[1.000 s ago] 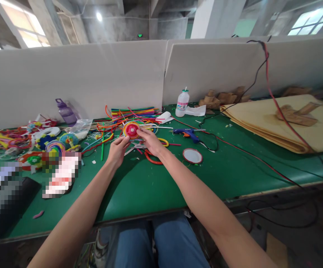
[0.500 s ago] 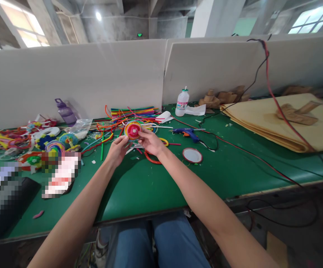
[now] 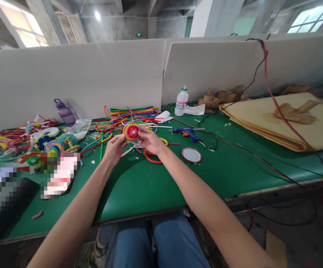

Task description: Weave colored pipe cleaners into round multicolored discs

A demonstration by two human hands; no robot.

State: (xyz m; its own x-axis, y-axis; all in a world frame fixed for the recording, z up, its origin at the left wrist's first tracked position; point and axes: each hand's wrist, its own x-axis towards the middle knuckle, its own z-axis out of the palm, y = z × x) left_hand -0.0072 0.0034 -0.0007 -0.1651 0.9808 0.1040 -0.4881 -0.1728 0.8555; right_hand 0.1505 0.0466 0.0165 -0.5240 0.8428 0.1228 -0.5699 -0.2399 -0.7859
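Note:
Between my two hands, above the green table, is a round disc of coiled pipe cleaners [image 3: 131, 131], with yellow and red rings and a small pale centre. My left hand [image 3: 115, 149] pinches its lower left edge, and my right hand [image 3: 150, 140] grips its right edge. The disc's face is turned toward me; its back is hidden. Behind it lies a pile of coloured pipe cleaners [image 3: 135, 112]. A blue hot glue gun [image 3: 187, 133] rests to the right of my right hand, and a round white lid with a red rim [image 3: 191, 155] lies nearer.
Several finished coiled pieces [image 3: 54, 147] crowd the left side, near a purple bottle [image 3: 64, 112]. A white plastic bottle [image 3: 181, 102] stands at the back. Stacked brown paper sheets [image 3: 267, 121] cover the right. Red and black cables [image 3: 261, 162] cross the table. A blurred-out dark object [image 3: 13, 204] sits front left.
Both hands still hold the disc in nearly the same place. The disc sits very slightly further left in view, as does the whole scene.

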